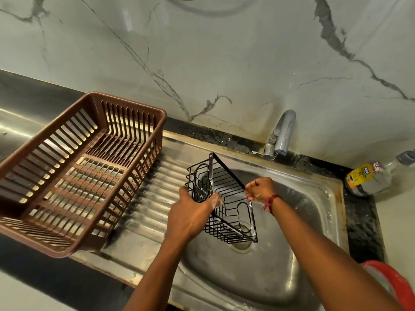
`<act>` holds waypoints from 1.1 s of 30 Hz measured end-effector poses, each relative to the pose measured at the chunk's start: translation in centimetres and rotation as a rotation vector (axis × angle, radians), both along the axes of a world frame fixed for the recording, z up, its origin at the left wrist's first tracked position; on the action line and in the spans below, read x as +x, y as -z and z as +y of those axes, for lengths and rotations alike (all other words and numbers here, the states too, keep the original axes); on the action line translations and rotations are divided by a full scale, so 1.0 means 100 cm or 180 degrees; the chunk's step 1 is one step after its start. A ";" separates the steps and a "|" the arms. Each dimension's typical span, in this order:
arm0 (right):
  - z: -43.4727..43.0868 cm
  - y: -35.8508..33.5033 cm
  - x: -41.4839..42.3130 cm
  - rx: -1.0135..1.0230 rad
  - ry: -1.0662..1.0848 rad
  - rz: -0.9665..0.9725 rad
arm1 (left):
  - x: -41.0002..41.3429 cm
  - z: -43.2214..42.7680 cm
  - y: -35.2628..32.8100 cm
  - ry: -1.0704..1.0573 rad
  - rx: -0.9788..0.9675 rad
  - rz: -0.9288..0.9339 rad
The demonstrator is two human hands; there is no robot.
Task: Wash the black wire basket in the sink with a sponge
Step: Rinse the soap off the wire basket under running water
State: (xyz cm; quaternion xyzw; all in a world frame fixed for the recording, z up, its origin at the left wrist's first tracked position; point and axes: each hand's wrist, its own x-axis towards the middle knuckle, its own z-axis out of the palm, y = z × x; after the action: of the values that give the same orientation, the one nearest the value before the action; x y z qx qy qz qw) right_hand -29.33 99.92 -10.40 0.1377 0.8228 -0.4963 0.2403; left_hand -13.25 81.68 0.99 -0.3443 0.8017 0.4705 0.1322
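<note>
A black wire basket [226, 198], triangular and soapy, hangs tilted over the steel sink [310, 205]. My left hand [190, 216] grips its left side, with foam on the thumb. My right hand [260, 189] is closed on the basket's right edge, under a thin stream of water from the tap [280, 135]. I see no sponge; whether one sits inside the right fist I cannot tell. A red thread is tied around my right wrist.
A brown plastic crate [74, 171] stands on the ribbed drainboard [161, 182] at the left. A clear bottle with a yellow label [368, 178] lies on the counter at the right. A red plastic rim [390, 283] shows at the lower right. The drain lies below the basket.
</note>
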 end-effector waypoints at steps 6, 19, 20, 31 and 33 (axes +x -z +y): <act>0.005 0.012 0.000 0.0667 0.0330 0.0779 | 0.000 0.001 0.002 0.0018 0.0055 0.0077; 0.026 0.018 0.000 -0.0828 0.0803 -0.0592 | 0.001 0.004 0.031 -0.0190 0.1509 0.0441; 0.028 0.013 -0.001 -0.0782 0.0804 -0.0531 | 0.000 -0.001 0.035 -0.0299 0.1864 0.0432; 0.010 -0.030 -0.015 0.0430 -0.0702 0.0718 | -0.032 -0.011 0.053 0.0110 0.2650 -0.0281; 0.002 -0.034 -0.015 0.0543 -0.1046 0.0826 | -0.039 0.003 0.051 0.0669 0.2157 -0.0432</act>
State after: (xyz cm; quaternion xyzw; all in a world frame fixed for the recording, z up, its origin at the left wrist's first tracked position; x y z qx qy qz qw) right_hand -30.80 100.12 -7.04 -0.0434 0.8971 -0.3927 0.1976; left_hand -17.20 81.99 -4.12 -0.2269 0.6206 0.6695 0.3394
